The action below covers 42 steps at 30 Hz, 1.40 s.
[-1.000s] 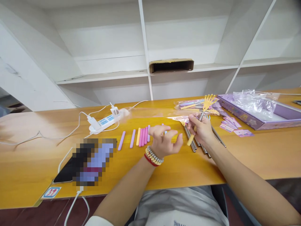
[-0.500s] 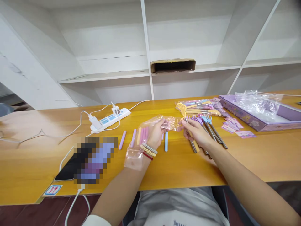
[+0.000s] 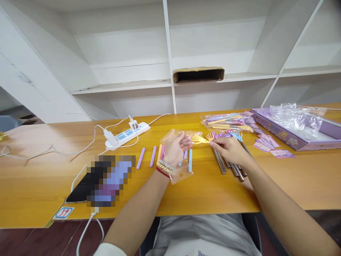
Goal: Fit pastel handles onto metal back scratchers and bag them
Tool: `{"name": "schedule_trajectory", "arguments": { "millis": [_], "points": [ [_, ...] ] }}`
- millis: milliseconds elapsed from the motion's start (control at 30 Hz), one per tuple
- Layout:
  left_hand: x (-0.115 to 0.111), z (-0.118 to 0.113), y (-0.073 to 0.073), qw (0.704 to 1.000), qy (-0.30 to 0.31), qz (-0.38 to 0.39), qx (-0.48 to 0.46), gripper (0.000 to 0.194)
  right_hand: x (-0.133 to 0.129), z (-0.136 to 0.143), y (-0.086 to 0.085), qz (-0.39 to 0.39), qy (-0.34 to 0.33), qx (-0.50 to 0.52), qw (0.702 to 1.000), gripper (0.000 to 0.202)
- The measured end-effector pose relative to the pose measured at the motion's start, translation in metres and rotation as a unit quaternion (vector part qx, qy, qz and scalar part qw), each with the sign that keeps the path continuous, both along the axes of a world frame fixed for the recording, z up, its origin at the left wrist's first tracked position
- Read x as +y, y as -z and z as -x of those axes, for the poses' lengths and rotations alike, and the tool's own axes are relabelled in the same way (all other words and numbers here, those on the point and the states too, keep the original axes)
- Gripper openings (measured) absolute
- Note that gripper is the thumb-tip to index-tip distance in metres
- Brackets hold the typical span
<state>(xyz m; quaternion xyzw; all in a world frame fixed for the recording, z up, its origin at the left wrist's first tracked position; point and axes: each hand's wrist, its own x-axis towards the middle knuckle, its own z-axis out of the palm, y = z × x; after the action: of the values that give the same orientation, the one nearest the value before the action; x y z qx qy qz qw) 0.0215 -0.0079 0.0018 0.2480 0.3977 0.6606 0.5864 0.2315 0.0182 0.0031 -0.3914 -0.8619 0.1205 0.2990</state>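
Pinched in my left hand [image 3: 174, 147] is a clear plastic bag [image 3: 183, 174], which drapes over the wrist. My right hand [image 3: 230, 151] grips a yellow back scratcher [image 3: 200, 139] just behind its claw head, and the claw is at the bag's mouth; the rest of it is hidden by the hand. Beneath and beside my right hand lie several back scratchers with metal rods [image 3: 220, 161] and purple, yellow and blue [image 3: 237, 135] claws. Around my left hand lie several coloured handle tubes, among them a purple one [image 3: 153, 156] and a blue one [image 3: 190, 160].
Bagged back scratchers [image 3: 229, 121] lie at the back. To the right are printed cards [image 3: 282, 153] and a purple box [image 3: 293, 138] holding clear bags. A power strip [image 3: 129, 134] with cables and a phone [image 3: 80, 192] are at the left. A cardboard box [image 3: 198, 74] sits on the shelf.
The yellow back scratcher has tipped from upright to pointing left, its claw now at the bag's mouth. The bag has shifted on my left wrist, its loose end swinging to the right.
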Motion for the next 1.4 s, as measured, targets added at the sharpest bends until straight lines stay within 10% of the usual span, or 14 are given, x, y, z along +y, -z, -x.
{"name": "schedule_trajectory", "arguments": {
  "millis": [1000, 1400],
  "points": [
    [-0.012, -0.021, 0.008, 0.989, 0.085, -0.060, 0.108, 0.028, -0.004, 0.026, 0.021, 0.031, -0.006, 0.140, 0.990, 0.033],
    [0.007, 0.025, -0.006, 0.998, -0.048, -0.042, 0.023, 0.019, 0.002, 0.005, 0.012, 0.287, -0.094, 0.260, 0.917, 0.030]
  ]
}}
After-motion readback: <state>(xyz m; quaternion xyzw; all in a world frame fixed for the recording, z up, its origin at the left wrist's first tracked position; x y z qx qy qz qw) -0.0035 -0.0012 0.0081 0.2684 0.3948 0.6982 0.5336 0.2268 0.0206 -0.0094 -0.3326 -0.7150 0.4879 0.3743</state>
